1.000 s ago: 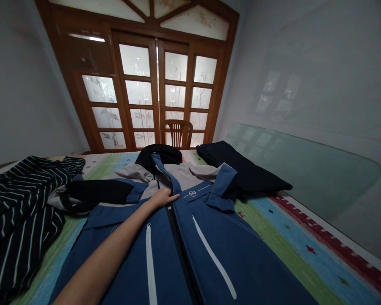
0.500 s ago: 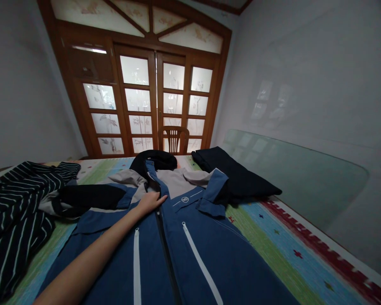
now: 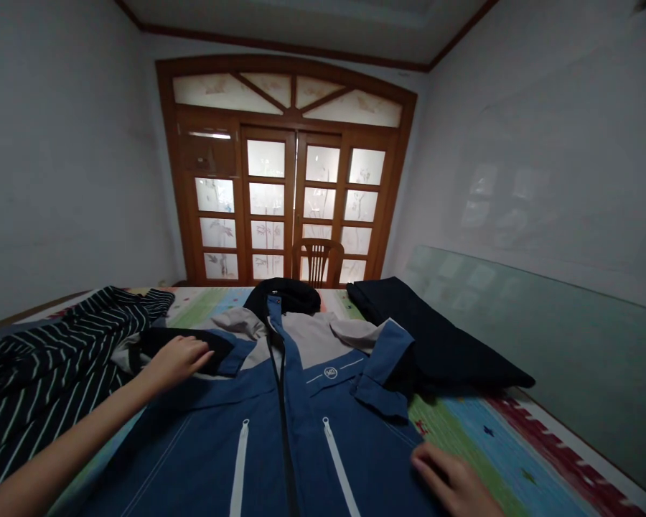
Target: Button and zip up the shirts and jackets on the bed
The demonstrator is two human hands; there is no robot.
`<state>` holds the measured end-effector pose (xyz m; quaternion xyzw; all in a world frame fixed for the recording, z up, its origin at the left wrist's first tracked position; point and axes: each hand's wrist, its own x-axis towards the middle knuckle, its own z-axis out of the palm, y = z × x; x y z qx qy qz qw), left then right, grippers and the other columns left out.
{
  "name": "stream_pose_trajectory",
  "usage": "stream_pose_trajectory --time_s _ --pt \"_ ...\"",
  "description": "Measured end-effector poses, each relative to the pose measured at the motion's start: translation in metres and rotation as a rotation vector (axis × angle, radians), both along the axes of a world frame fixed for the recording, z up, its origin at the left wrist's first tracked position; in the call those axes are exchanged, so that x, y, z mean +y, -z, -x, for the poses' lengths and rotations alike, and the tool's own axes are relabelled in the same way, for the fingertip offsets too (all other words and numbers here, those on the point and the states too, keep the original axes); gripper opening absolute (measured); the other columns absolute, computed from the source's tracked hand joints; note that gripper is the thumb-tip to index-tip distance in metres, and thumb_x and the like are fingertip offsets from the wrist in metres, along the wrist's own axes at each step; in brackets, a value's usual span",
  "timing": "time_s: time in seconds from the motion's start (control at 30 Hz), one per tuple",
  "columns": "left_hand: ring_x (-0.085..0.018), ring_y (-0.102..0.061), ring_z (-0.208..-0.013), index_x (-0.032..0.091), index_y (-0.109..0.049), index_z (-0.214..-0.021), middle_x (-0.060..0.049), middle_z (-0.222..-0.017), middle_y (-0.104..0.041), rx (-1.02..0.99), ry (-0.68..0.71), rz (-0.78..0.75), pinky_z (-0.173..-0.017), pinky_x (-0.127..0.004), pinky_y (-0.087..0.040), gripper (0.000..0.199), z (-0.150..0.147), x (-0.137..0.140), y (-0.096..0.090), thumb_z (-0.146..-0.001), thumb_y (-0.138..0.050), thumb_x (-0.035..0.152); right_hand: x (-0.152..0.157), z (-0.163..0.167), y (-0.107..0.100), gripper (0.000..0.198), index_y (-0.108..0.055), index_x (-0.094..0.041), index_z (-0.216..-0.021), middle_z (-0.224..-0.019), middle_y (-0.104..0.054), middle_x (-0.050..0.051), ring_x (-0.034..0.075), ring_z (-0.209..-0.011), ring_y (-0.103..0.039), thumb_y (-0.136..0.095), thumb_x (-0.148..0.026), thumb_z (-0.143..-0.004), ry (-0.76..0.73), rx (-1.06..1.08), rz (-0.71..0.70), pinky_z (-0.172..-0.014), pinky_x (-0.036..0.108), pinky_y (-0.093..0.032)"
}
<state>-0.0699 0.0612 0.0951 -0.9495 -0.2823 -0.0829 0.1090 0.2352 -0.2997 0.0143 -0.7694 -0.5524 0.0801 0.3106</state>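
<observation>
A blue jacket (image 3: 204, 431) with light grey shoulders, a dark front zipper and two white pocket zippers lies spread out, front side up. Its black-lined hood (image 3: 296, 296) points away from me. My left hand (image 3: 177, 361) is over the dark sleeve on the left, fingers loosely stretched and nothing visible in them; whether it touches the cloth I cannot tell. Near the jacket's right edge, my right hand (image 3: 452, 477) has its fingers curled in, with no cloth seen in them. The blue cuff (image 3: 385, 373) of the other sleeve lies folded across the chest.
Striped black-and-white clothing (image 3: 54, 373) lies on the left. Folded dark cloth (image 3: 436, 337) sits at the right, beside a pale green glassy panel (image 3: 560, 337) along the wall. A colourful patterned cover (image 3: 495, 445) lies beneath. Beyond stand a wooden chair (image 3: 317, 260) and wood-framed glass doors.
My left hand has left the jacket's front zipper and moved left to the sleeve. My right hand has come into view at lower right. The view has tilted up.
</observation>
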Motion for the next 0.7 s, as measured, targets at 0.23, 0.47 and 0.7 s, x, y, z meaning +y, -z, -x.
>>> stream_pose_trajectory --time_s 0.23,0.47,0.7 --pt "-0.024 -0.059 -0.081 0.014 -0.060 -0.083 -0.011 -0.085 -0.064 0.061 -0.466 0.239 -0.067 -0.031 -0.042 0.044 0.056 0.010 0.015 -0.079 -0.023 0.037 0.034 -0.066 0.016 0.035 -0.060 -0.019 -0.081 -0.080 -0.064 0.008 0.021 -0.073 -0.060 -0.039 -0.044 -0.070 0.150 0.022 -0.052 -0.066 0.030 -0.047" --pt "-0.028 -0.059 -0.084 0.012 -0.056 -0.096 -0.014 -0.088 -0.064 -0.113 -0.588 0.328 -0.071 -0.037 -0.043 0.052 0.056 -0.005 0.041 -0.075 -0.022 0.045 0.064 -0.063 0.035 0.055 -0.048 -0.015 -0.110 -0.110 -0.054 0.013 0.023 -0.102 -0.050 -0.036 -0.050 -0.071 0.182 0.085 -0.065 -0.087 0.034 -0.038" --pt "-0.022 -0.042 -0.111 0.012 -0.048 -0.113 -0.008 -0.121 -0.046 -0.407 -0.429 0.629 -0.095 -0.032 -0.028 0.062 0.047 -0.004 0.056 -0.071 -0.027 0.053 0.107 -0.038 0.034 0.067 -0.035 -0.016 -0.125 -0.121 -0.044 0.011 0.024 -0.113 -0.038 -0.043 -0.049 -0.067 0.084 0.144 -0.056 -0.092 0.036 -0.031"
